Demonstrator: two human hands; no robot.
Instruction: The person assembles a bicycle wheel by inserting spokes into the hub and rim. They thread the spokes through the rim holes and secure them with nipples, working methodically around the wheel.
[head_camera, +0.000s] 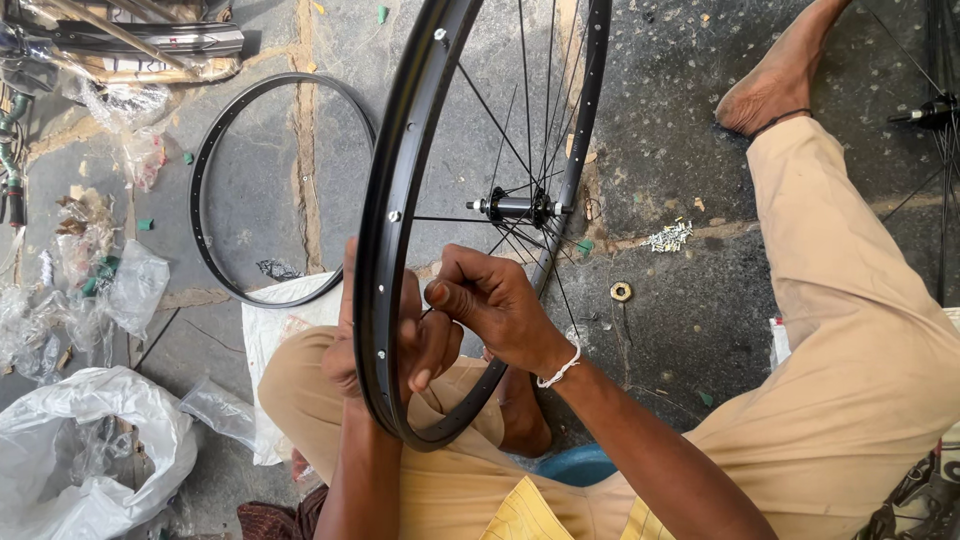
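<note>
I sit cross-legged on the stone floor (660, 130) with a black bicycle wheel (400, 200) standing upright on its edge in my lap, its rim running from 12 o'clock down to 6 o'clock of the view.

My left hand (350, 350) grips the rim at its lower part, fingers wrapped around the outside of the rim and clamped on it. My right hand (495, 305) sits just inside the rim at 3 o'clock of the left hand. Its fingers are drawn together in a pinch at the inner face of the rim; the item pinched is too small to identify.

The hub (515, 207) lies at 12 o'clock of the right hand, with thin spokes (470, 105) radiating from it to the rim.

Surroundings:
- A bare black rim (215, 150) without spokes lies flat on the floor at 10 o'clock of the wheel.
- A brass-coloured nut (621, 291) rests on the floor at 3 o'clock of the hub.
- A small pile of pale metal pieces (670, 237) lies at 2 o'clock of the nut.
- A white plastic bag (60, 420) lies open at 8 o'clock of the view; its contents are not discernible.
- Crumpled clear plastic wrapping (135, 285) lies at 9 o'clock, with small green pieces showing in it.
- A blue container (580, 465) shows partly beneath my right forearm; its contents are hidden.
</note>
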